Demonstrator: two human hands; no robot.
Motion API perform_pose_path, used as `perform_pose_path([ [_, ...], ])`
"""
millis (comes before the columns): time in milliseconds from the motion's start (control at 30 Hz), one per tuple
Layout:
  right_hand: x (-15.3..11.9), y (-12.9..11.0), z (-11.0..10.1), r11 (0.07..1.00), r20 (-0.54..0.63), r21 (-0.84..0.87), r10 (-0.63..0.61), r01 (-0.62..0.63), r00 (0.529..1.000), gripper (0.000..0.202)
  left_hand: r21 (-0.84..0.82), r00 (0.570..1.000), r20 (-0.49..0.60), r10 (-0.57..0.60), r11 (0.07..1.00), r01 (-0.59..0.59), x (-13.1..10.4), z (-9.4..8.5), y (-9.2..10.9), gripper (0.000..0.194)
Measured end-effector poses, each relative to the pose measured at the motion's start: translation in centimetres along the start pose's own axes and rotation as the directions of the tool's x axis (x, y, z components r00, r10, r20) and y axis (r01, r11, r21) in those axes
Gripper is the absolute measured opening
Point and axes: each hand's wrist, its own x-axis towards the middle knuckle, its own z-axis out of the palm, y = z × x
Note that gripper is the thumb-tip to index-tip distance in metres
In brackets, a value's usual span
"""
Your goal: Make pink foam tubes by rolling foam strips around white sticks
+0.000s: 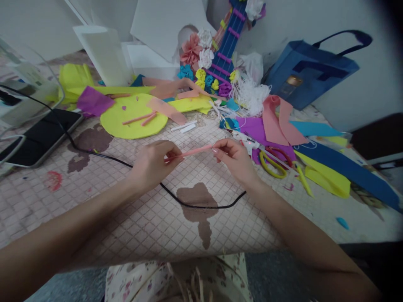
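Observation:
A thin pink rolled-paper stick (197, 150) is stretched level between my two hands, just above the patterned tablecloth (132, 235). My left hand (154, 161) pinches its left end, the fingers closed round it. At the other end, my right hand (233, 157) grips it between thumb and fingertips. Beyond the hands, a yellow paper circle (116, 121) carries a few short pink rolls (138, 118). White rolls (185, 127) lie behind the stick. Close to my right hand are yellow-handled scissors (272, 165) and a white glue gun (248, 142).
A black cable (201, 206) crosses the table under my hands. At left sits a black phone (44, 134). Behind stand a blue decorated guitar shape (226, 46) with paper flowers and a blue bag (315, 71). Coloured paper strips (346, 167) cover the right side.

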Motion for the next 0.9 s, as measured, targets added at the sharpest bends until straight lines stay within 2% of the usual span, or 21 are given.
perform_pose_path([
  [333,0.02,0.1,0.03,1.0,0.004,-0.02,-0.014,0.014,1.0,0.01,0.006,1.0,-0.01,0.028,1.0,-0.028,-0.06,0.03,-0.02,0.009],
  [900,-0.08,0.17,-0.02,0.999,-0.002,-0.033,-0.022,0.022,1.0,0.012,-0.002,1.0,-0.008,-0.001,1.0,0.001,-0.09,-0.04,0.06,0.007],
])
